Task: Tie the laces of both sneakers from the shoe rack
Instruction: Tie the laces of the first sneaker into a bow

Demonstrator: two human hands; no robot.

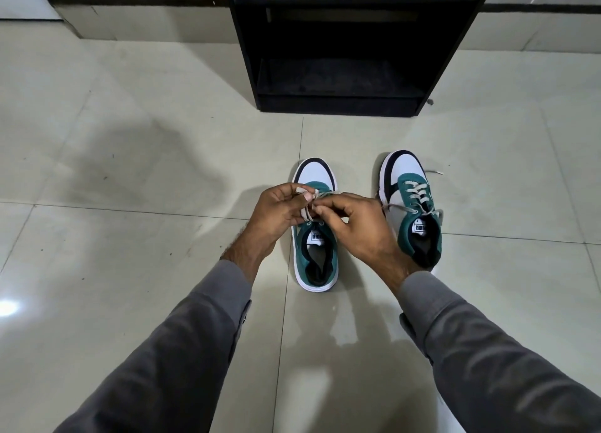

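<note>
We had both hands mid-frame, left hand (276, 209) & right hand (351, 224) each pinching lace (307, 212) over left-of-centre sneaker (315, 237), mid-knot; next prob. needs loop pulled snug, then untied right-side sneaker (411, 201).

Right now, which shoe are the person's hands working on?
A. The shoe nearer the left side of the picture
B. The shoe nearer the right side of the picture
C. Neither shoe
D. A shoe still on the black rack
A: the left hand and right hand pinch the laces over the left shoe, while the right shoe lies untouched with loose laces.
</note>
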